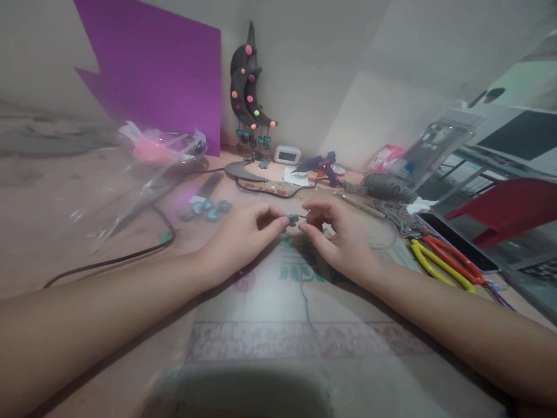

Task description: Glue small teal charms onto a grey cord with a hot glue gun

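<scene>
Between thumb and forefinger, my left hand (256,229) pinches a small teal-and-dark charm (293,220), which looks like the heart-shaped ones nearby. A short stretch of thin grey yarn (302,216) runs from the charm to my right hand (339,235), whose fingers are curled round its end. A loose strand of yarn (306,299) hangs down over the printed sheet below my hands. Left of my left hand lie several teal heart charms (211,210), blurred. Just beyond both hands is a dark crescent piece (246,171).
Dark crescent hangings (248,93) with coloured pompoms lean on the wall near a purple board (161,75). Behind my hands are a small clock (288,155) and a glue gun (319,165). Grey yarn (387,188), a phone (456,241) and scissors (448,261) lie right; plastic bags (152,168) left.
</scene>
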`<state>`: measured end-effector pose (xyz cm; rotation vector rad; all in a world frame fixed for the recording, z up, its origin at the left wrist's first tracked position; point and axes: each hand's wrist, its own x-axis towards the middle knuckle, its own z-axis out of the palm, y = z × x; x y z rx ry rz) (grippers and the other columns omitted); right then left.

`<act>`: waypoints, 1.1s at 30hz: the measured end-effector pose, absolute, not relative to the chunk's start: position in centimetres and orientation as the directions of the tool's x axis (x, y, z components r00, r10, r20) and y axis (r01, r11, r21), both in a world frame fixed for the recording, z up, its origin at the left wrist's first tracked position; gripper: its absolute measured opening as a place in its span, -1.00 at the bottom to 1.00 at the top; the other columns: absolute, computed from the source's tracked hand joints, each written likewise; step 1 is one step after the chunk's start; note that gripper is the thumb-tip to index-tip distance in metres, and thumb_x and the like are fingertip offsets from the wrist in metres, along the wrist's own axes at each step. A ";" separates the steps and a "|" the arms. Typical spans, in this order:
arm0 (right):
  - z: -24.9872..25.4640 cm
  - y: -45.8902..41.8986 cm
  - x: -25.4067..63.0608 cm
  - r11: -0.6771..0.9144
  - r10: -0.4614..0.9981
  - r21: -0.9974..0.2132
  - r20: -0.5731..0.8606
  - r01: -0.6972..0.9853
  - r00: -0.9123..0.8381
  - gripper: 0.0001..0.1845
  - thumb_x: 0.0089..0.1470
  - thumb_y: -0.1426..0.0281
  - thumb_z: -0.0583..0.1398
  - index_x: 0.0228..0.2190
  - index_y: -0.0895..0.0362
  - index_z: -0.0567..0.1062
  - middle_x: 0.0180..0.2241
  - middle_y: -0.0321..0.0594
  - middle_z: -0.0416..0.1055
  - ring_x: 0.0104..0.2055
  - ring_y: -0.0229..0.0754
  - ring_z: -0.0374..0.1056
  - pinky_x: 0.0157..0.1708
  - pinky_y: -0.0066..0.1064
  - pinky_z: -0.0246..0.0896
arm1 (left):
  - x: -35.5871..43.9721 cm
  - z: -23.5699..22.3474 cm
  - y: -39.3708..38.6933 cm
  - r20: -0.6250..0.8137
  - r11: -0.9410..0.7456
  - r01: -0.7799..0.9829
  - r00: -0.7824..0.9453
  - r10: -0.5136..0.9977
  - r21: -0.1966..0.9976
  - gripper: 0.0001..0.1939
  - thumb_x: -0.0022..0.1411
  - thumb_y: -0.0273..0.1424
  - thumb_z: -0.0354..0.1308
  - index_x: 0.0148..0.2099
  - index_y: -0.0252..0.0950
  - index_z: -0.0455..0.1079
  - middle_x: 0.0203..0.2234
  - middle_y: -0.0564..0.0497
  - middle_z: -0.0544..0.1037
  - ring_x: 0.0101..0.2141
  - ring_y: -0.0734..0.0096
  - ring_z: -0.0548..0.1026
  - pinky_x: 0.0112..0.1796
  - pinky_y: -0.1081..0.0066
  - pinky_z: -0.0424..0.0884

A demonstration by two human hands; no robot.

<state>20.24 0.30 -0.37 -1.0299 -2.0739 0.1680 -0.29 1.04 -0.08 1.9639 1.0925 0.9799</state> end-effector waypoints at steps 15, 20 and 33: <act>0.5 0.0 20.1 0.677 0.683 -0.327 0.614 0.659 -0.396 -0.88 0.21 0.42 0.18 -0.37 0.12 0.51 -0.46 -0.27 0.49 -0.43 -0.25 0.36 -0.40 -0.42 0.21 | -0.3 -0.1 0.9 0.287 -0.440 0.403 0.385 0.877 0.802 -0.77 0.31 -0.24 0.07 -0.26 -0.24 0.49 -0.37 0.04 0.61 -0.35 0.34 0.51 -0.28 0.35 0.37; 0.6 -0.2 20.0 0.666 0.694 -0.333 0.603 0.667 -0.392 -0.86 0.21 0.41 0.18 -0.38 0.13 0.52 -0.47 -0.27 0.51 -0.44 -0.25 0.38 -0.42 -0.43 0.22 | -0.3 0.1 0.8 0.301 -0.447 0.402 0.375 0.877 0.799 -0.77 0.31 -0.25 0.07 -0.27 -0.24 0.48 -0.39 0.05 0.60 -0.37 0.36 0.50 -0.29 0.37 0.37; 0.5 -0.1 20.0 0.623 0.728 -0.364 0.595 0.693 -0.342 -0.86 0.19 0.39 0.21 -0.37 0.12 0.57 -0.44 -0.25 0.56 -0.40 -0.23 0.44 -0.38 -0.43 0.28 | -0.3 0.1 0.7 0.258 -0.403 0.389 0.374 0.891 0.828 -0.75 0.29 -0.21 0.09 -0.30 -0.26 0.47 -0.48 0.05 0.56 -0.47 0.40 0.45 -0.44 0.41 0.34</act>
